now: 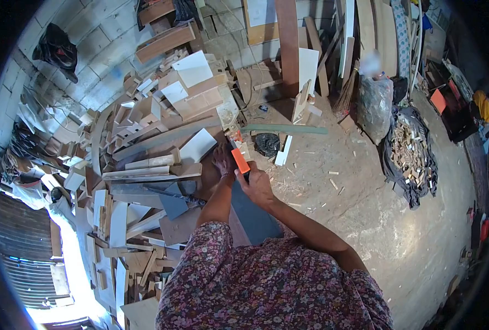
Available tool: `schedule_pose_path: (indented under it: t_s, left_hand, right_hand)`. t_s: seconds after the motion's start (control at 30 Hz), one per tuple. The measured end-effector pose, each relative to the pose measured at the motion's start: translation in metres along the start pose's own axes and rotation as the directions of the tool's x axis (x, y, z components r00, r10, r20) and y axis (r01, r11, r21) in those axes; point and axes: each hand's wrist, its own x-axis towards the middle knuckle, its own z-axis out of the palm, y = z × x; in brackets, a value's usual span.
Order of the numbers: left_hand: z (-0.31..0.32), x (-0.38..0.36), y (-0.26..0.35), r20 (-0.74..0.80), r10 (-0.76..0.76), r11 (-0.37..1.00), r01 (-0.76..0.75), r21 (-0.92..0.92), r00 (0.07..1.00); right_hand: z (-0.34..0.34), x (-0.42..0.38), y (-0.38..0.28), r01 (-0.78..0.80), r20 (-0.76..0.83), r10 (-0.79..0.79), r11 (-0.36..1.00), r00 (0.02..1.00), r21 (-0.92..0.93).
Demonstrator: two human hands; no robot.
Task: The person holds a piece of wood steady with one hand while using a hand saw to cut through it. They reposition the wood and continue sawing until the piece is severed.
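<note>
My right hand [258, 188] is closed around the black grip of an orange tool [240, 160], whose exact kind I cannot make out. The tool points forward, its far end by small wood scraps at the bench edge. Just left of it, my left hand [222, 158] rests with its fingers stretched forward on the brown wood surface. A white board [197, 145] lies beside that hand. Past the tool, a long green strip [288, 129] extends to the right. Below my hands, a dark grey board [255, 215] reaches back to my body.
Wood offcuts [145, 113] are piled at left, with more boards [126, 220] nearer me. Under the green strip sit a black bag [267, 144] and a white piece [283, 151]. At right stand a filled clear sack [375, 107] and an open black sack of scraps [410, 151]. Tall planks [288, 47] lean behind.
</note>
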Motion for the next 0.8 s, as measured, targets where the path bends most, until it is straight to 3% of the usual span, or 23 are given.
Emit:
schedule_pose_path:
  t_s: [0.1, 0.2, 0.43, 0.5, 0.63, 0.8]
  left_hand:
    - [-0.001, 0.001, 0.003, 0.041, -0.017, 0.999, 0.015, 0.044, 0.999]
    - [-0.005, 0.002, 0.008, 0.083, -0.038, 0.995, 0.03, 0.098, 0.996]
    - [-0.013, 0.004, 0.018, 0.162, -0.1, 0.972, 0.062, 0.225, 0.982]
    - [-0.011, 0.003, 0.016, 0.183, -0.14, 0.961, 0.089, 0.261, 0.973]
    - [0.001, -0.001, -0.002, 0.096, -0.058, 0.989, 0.044, 0.144, 0.994]
    - [0.001, -0.002, -0.006, 0.107, -0.015, 0.991, 0.001, 0.135, 0.994]
  right_hand:
    - [0.003, 0.001, 0.0, -0.029, 0.062, 0.033, 0.997, 0.998, -0.071]
    - [0.005, 0.002, -0.001, -0.007, 0.027, 0.01, 0.996, 1.0, -0.089]
    - [-0.017, -0.006, -0.016, -0.119, 0.034, 0.119, 0.993, 0.992, 0.007]
    - [-0.032, -0.024, -0.026, -0.06, -0.006, 0.06, 0.995, 0.998, -0.075]
    - [-0.047, -0.036, -0.025, -0.089, 0.001, 0.089, 0.992, 0.996, 0.091]
    - [-0.03, -0.035, -0.019, -0.051, -0.01, 0.051, 0.998, 0.999, 0.04]
